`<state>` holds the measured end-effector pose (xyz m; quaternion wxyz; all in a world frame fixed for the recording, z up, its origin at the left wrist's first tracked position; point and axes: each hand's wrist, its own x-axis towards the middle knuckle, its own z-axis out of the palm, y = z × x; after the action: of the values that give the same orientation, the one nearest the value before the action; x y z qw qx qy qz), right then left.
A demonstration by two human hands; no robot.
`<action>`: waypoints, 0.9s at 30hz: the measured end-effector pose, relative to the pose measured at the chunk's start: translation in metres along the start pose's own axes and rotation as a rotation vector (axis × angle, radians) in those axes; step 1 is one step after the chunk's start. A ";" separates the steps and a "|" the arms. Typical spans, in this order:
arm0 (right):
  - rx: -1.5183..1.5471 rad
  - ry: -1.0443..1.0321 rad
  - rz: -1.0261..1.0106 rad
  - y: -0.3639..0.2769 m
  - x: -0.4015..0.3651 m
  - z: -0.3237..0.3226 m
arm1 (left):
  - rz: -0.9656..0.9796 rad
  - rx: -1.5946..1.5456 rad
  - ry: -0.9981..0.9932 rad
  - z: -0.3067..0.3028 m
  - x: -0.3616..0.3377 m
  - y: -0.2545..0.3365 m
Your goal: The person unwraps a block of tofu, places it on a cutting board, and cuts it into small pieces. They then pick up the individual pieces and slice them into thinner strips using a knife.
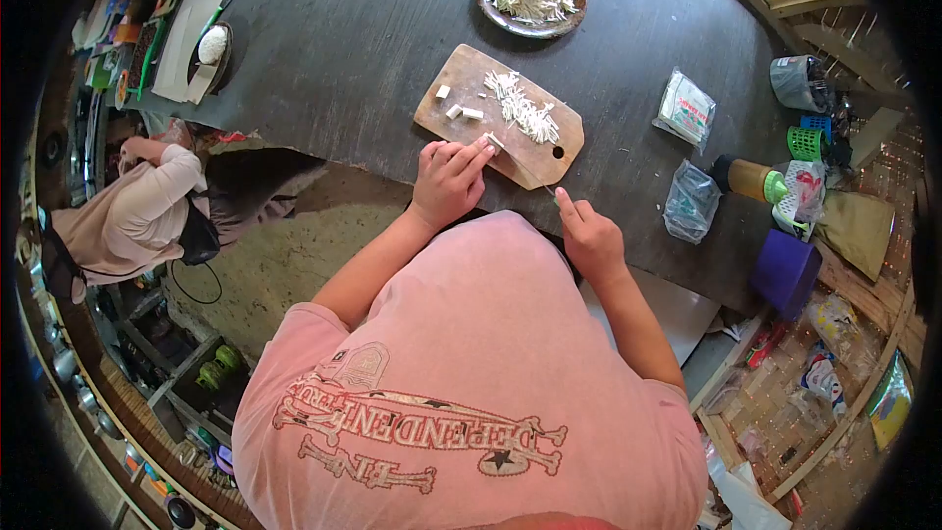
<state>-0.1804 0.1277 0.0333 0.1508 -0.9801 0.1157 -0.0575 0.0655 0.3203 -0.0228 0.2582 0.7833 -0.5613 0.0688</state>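
Wooden cutting board [456, 77] on a dark table [363, 49], bearing white shreds [520, 108] and small blocks [471, 114]. The left hand [453, 177], fingers together, presses toward a white piece [495, 140]; whether it pinches cannot be told. The right hand [591, 236] grips the knife [530, 175] at the board's near edge.

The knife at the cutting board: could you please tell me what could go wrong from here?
The left hand has its fingertips at the white piece, right by the blade of the knife in the right hand, so a slip could cut a finger.

The cut strips lie loose on the cutting board; a bump might scatter some off it.
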 end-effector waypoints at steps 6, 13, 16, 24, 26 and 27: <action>0.168 0.038 0.222 -0.023 0.009 0.004 | 0.000 0.009 -0.016 0.000 0.002 0.000; 0.352 0.178 0.313 -0.010 -0.010 -0.001 | 0.014 0.050 -0.030 -0.001 0.011 0.003; 0.351 0.132 0.322 -0.013 -0.012 0.003 | 0.021 0.060 -0.036 0.001 0.011 -0.001; 0.365 0.057 0.275 -0.022 -0.011 0.012 | 0.092 0.010 -0.027 -0.004 0.013 -0.012; 0.412 0.055 0.269 -0.021 -0.011 0.015 | 0.085 -0.011 -0.019 -0.004 0.013 -0.012; 0.412 0.058 0.270 -0.022 -0.009 0.014 | 0.078 -0.030 -0.008 -0.004 0.013 -0.012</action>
<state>-0.1826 0.1542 0.0260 0.3504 -0.9022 0.2358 -0.0876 0.0825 0.3141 -0.0179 0.2649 0.7570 -0.5935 0.0673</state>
